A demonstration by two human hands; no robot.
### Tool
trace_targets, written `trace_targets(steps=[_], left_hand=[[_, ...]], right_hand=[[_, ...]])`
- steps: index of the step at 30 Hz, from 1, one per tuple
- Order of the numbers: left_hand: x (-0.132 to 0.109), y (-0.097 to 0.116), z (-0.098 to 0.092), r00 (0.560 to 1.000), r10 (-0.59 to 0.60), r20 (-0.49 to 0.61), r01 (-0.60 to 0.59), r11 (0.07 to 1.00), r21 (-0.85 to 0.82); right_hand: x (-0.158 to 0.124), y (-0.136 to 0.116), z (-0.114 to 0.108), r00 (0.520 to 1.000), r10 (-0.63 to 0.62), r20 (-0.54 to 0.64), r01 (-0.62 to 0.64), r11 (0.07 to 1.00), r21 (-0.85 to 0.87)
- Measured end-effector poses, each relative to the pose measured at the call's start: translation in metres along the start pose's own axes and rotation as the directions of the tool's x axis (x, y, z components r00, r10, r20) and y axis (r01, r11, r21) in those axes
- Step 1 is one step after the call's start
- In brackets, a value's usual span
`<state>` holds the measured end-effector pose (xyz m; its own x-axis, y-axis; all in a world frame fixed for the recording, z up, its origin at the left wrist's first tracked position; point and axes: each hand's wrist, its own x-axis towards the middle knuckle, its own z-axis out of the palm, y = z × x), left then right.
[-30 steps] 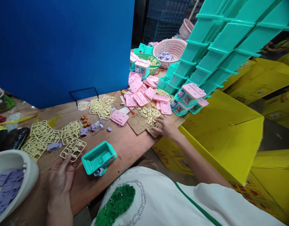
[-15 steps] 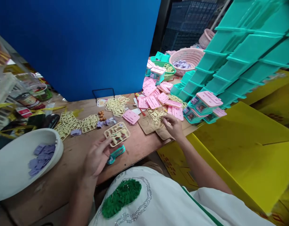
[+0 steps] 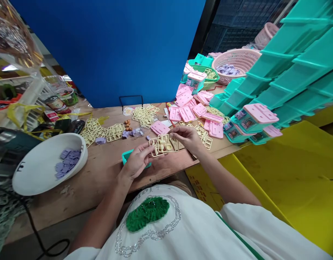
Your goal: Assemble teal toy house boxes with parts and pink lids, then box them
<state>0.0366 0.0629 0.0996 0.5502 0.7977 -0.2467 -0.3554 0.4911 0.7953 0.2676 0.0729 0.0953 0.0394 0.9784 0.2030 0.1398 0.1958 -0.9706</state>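
The left hand [image 3: 137,160] has its grip closed on the left end of a cream, flat, openwork plastic frame with rounded corners [image 3: 156,145], thumb on the upper face. The right hand [image 3: 189,139] pinches, thumb against forefinger, the upper right part of a second cream, flat plastic frame with moulded parts inside it [image 3: 164,143]. The two frames overlap between the hands, raised above the worktop [image 3: 101,184]; whether they touch face to face cannot be told. Together their long axis runs left to right across the wearer's front. Each hand is nearest its own outer end, and the overlap lies to the right of the left grip and to the left of the right grip.

A teal, open, rectangular plastic box [image 3: 126,156] stands below and behind the left hand, mostly hidden by it and well nearer to that hand than to the right.

Materials: the frames are thin, matt plastic, with slender rails around small rounded shapes. More cream frames [image 3: 204,136] lie just beyond the right hand. A pink, flat plastic lid with rounded corners [image 3: 160,128] lies beyond the held frames. The worktop is brown, smooth-faced board with scuffs. At left stands a white, oval, smooth-walled plastic basin [image 3: 36,175] containing purple, angular plastic pieces [image 3: 68,162].
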Motion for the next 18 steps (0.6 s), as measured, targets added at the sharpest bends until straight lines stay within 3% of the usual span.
trace_targets(steps=[5,8,10,12,14,18], left_hand=[[0.005,-0.003,0.005,0.995,0.052,-0.085,-0.044,0.995,0.094],[0.003,-0.002,0.003,0.984,0.077,-0.163,-0.057,0.991,0.124],[-0.001,0.002,-0.002,0.972,0.080,-0.219,-0.052,0.990,0.130],[-0.006,0.006,-0.008,0.959,0.074,-0.275,-0.041,0.992,0.123],[-0.011,0.011,-0.014,0.947,0.068,-0.315,-0.039,0.994,0.099],[-0.020,0.015,-0.020,0.924,0.082,-0.374,-0.063,0.996,0.065]], right_hand=[[-0.003,0.012,0.009,0.999,-0.010,0.033,0.011,1.000,-0.017],[0.006,0.021,-0.006,0.996,-0.072,0.053,0.080,0.984,-0.156],[0.025,0.025,-0.034,0.996,-0.076,-0.045,0.048,0.896,-0.441],[0.053,0.026,-0.076,0.963,-0.069,-0.262,-0.157,0.646,-0.747],[0.083,0.027,-0.121,0.911,-0.066,-0.408,-0.325,0.493,-0.807],[0.126,0.038,-0.189,0.843,0.059,-0.535,-0.529,0.275,-0.803]])
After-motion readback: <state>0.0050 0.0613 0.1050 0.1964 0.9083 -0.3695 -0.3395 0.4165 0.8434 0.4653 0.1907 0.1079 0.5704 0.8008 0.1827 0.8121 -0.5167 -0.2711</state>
